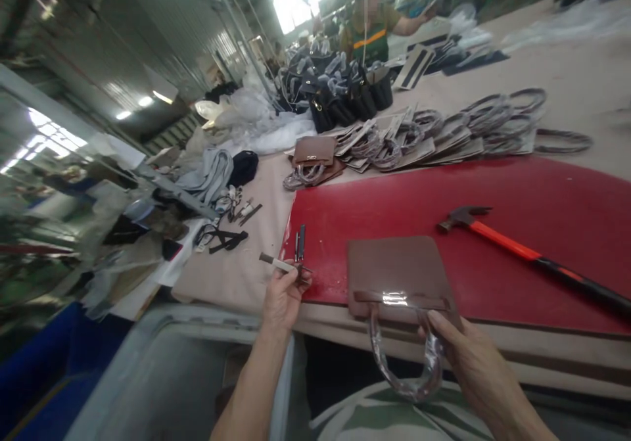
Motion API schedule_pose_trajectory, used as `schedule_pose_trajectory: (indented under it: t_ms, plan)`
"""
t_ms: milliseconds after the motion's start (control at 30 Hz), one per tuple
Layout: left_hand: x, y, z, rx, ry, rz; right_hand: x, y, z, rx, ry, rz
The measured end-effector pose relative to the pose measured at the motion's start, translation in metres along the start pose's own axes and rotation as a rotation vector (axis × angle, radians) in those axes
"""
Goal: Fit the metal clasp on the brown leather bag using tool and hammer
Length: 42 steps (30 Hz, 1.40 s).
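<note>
My left hand (286, 293) is closed around a slim stick-like tool (279, 263) with a dark end and a pale middle; its exact kind does not show. My right hand (461, 342) grips the lower right corner of a brown handbag panel (399, 263), thumb on top near the handle's base. The panel lies partly on a red board (365, 204). Its plastic-wrapped handle (414, 390) hangs over the table's near edge, and a shiny metal plate sits between the handle ends. Just beyond my left hand, small slim dark tools (301, 242) rest on the board.
A claw hammer (507, 236) with an orange and black handle lies at right. Behind the board are stacked handle panels (444, 132), a brown panel (314, 152) and black bags (340, 92). A person (374, 30) stands beyond. A grey bin (162, 362) is below left.
</note>
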<state>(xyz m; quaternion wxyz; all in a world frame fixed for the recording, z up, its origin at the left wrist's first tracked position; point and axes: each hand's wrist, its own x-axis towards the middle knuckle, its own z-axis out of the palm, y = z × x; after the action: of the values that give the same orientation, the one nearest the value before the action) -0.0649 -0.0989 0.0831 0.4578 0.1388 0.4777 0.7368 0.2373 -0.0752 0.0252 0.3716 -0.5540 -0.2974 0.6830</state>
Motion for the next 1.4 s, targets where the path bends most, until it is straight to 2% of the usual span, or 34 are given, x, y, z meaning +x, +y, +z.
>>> schedule_pose_trajectory:
  t_ms: [200, 400, 700, 800, 900, 1000, 1100, 1167, 1300, 1400]
  plan:
    - [-0.011, -0.006, 0.009, -0.033, -0.04, 0.014, -0.005, -0.008, 0.006, 0.044, 0.024, 0.047]
    - [-0.014, -0.013, 0.014, 0.002, 0.007, 0.045, -0.007, -0.006, 0.007, 0.074, 0.005, 0.042]
    - [-0.009, -0.019, 0.01, 0.096, 0.042, 0.119, -0.012, -0.005, 0.008, 0.119, -0.034, 0.01]
    - [-0.003, -0.025, 0.007, 0.202, 0.05, 0.253, -0.014, -0.008, 0.009, 0.108, -0.022, 0.01]
    - [0.002, -0.033, 0.005, 0.424, 0.111, 0.407, -0.014, -0.01, 0.01, 0.099, -0.024, 0.01]
    - [0.007, -0.041, 0.003, 0.64, 0.15, 0.413, -0.013, -0.009, 0.011, 0.105, -0.034, 0.013]
    - [0.011, -0.043, 0.002, 0.736, 0.166, 0.374, -0.011, -0.008, 0.01, 0.12, -0.047, 0.027]
    - [0.011, -0.04, 0.002, 0.789, 0.115, 0.394, -0.011, -0.007, 0.009, 0.125, -0.042, 0.025]
    - [0.007, -0.03, 0.005, 0.928, -0.141, 0.461, -0.016, -0.009, 0.011, 0.156, -0.046, -0.013]
    - [0.008, -0.025, 0.004, 1.026, -0.256, 0.526, -0.019, -0.012, 0.014, 0.227, -0.076, -0.034]
